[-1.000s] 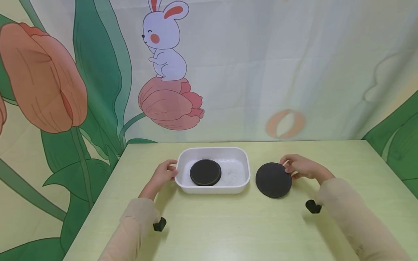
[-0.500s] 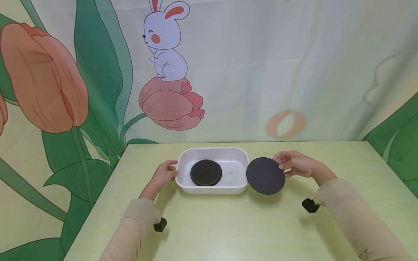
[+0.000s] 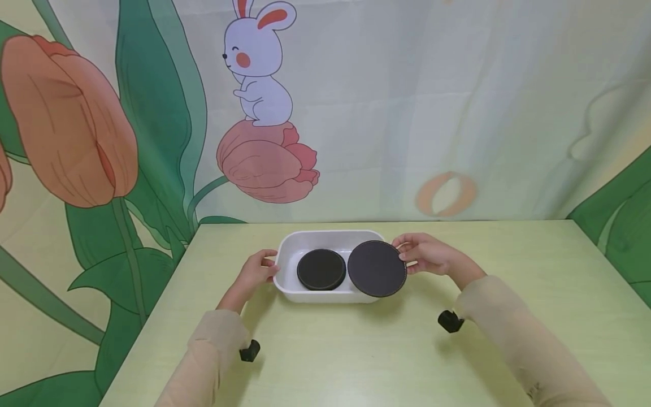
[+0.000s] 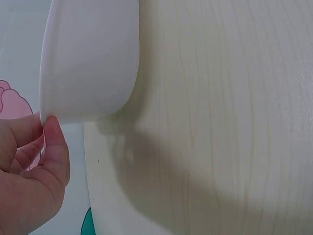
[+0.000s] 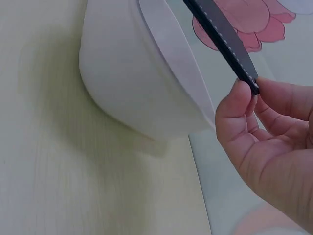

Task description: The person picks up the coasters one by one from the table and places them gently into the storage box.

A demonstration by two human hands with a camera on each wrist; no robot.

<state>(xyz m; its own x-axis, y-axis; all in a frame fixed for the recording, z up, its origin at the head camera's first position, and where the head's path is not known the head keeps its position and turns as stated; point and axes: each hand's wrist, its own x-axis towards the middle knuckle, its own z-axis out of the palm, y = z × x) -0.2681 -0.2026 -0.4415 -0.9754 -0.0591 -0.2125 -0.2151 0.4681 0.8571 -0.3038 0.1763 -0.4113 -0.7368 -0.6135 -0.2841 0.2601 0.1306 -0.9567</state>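
Observation:
A white rectangular plastic container (image 3: 325, 297) with rounded corners stands on the table. My left hand (image 3: 256, 268) pinches its left rim between thumb and fingers, plain in the left wrist view. Inside, toward the left, lies a round black coaster (image 3: 321, 269); it may be a stack. My right hand (image 3: 429, 257) pinches the right edge of another round black coaster (image 3: 377, 268), held tilted above the container's right part and hiding that side. In the right wrist view, pale stitching runs along the held coaster's edge (image 5: 225, 44), which is above the container's rim (image 5: 200, 93).
The pale wood-grain table (image 3: 346, 356) extends in front and to both sides. A curtain (image 3: 407, 113) printed with tulips and a rabbit hangs behind the table's back edge. A small black device (image 3: 450, 321) sits at the right wrist, another black device (image 3: 250, 350) at the left.
My right hand has lifted the coaster off the table and carried it left, from beside the container to above its right part. The left hand and container have stayed put.

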